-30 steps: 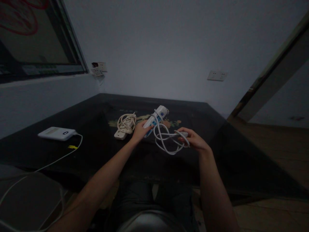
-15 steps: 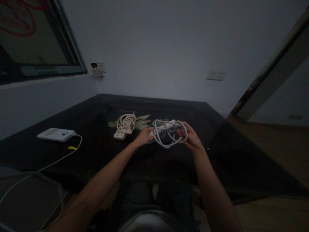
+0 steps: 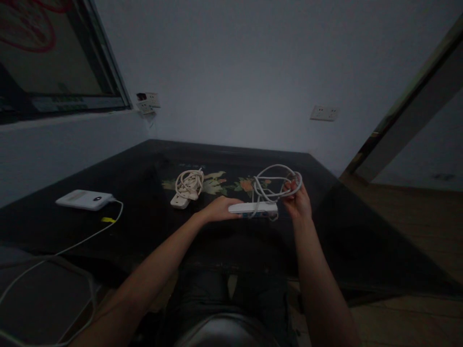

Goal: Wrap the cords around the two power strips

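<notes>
My left hand (image 3: 219,210) grips one end of a white power strip (image 3: 253,208), held level just above the dark table (image 3: 144,226). Its white cord (image 3: 275,185) is gathered in loops that rise above the strip's right end. My right hand (image 3: 298,200) is closed on those loops, lifting them. A second, cream power strip with its cord coiled on top (image 3: 187,188) lies on the table to the left of my left hand.
A white power bank (image 3: 84,199) with a white cable (image 3: 87,236) lies at the table's left. Wall sockets (image 3: 324,113) sit on the back wall and more sockets (image 3: 147,103) in the corner. A window (image 3: 54,62) is at the left. Wooden floor (image 3: 415,226) lies to the right.
The power strip went from tilted upright to level. My right hand moved right and up, pulling the cord loops from in front of the strip to above its right end.
</notes>
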`<action>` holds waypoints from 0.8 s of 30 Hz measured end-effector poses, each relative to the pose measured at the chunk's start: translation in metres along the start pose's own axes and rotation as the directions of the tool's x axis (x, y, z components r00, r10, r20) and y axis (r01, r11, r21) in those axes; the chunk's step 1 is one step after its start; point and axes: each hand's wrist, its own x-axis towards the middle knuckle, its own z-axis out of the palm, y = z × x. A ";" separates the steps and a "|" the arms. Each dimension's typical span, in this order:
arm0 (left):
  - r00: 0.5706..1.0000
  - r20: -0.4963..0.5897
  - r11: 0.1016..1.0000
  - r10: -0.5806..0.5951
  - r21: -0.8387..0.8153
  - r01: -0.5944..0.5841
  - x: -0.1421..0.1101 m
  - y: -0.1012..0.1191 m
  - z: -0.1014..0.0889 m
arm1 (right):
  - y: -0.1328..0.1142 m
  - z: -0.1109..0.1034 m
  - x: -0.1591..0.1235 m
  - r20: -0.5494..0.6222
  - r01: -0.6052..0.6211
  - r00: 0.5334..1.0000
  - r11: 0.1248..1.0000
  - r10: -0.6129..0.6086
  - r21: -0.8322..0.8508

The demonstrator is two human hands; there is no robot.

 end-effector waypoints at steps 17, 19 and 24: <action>0.923 -0.376 0.945 -0.081 -0.322 -0.048 0.001 0.011 -0.011 | 0.016 0.001 -0.006 -0.034 -0.227 0.971 0.856 0.239 -0.465; 0.881 -0.457 0.934 -0.122 -0.353 -0.053 0.003 0.007 -0.015 | 0.013 0.003 -0.010 0.029 -0.283 0.937 0.802 0.349 -0.526; 0.776 -0.590 0.920 -0.225 -0.391 -0.031 0.008 -0.009 -0.022 | 0.004 0.010 -0.018 0.191 -0.317 0.829 0.723 0.526 -0.614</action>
